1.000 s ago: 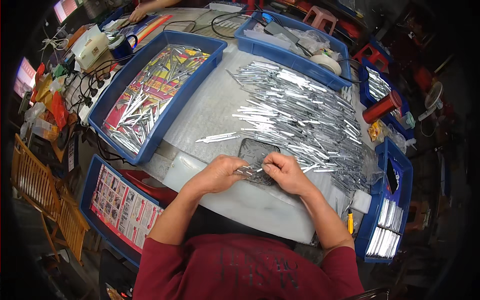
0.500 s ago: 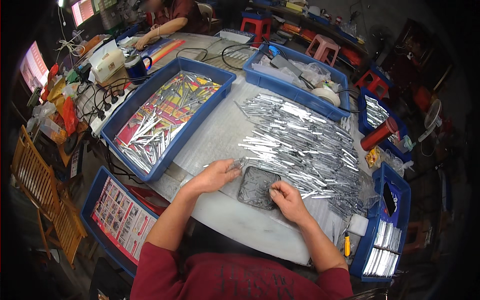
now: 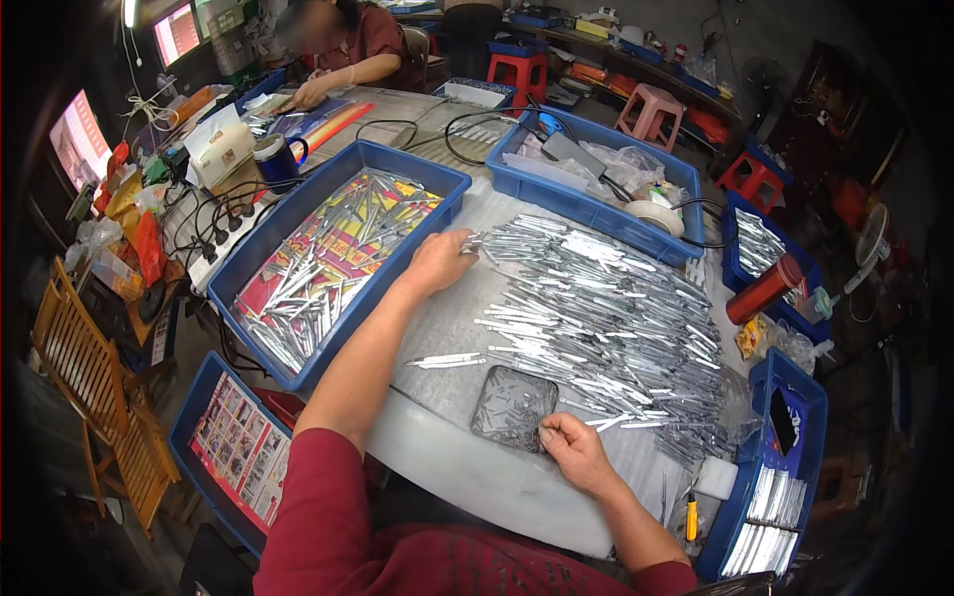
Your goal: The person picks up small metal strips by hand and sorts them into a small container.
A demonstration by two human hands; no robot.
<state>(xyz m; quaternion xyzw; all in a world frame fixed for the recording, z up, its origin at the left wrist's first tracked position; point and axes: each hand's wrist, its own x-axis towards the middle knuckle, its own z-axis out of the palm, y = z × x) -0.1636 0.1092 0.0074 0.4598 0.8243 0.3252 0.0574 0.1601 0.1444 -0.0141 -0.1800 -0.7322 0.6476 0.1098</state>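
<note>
My left hand reaches to the far left corner of a wide pile of thin silvery metal strips. Its fingers are closed on strips at the pile's edge. Next to the near right corner of a small dark square tray is my right hand, thumb and fingers pinched together; what they hold, if anything, is too small to make out. Inside the tray lie many tiny pieces that I cannot name. A few loose metal strips rest on the table left of the tray.
A large blue tray with scattered strips stands left of the pile. Another blue tray holds plastic bags and cables behind it. At right are a red cylinder, a blue bin and a yellow-handled tool. A person sits opposite.
My left hand has moved away from beside the small tray to the pile's far left corner. The loose strips left of the tray now show fully. My right hand stays by the tray, pinched.
</note>
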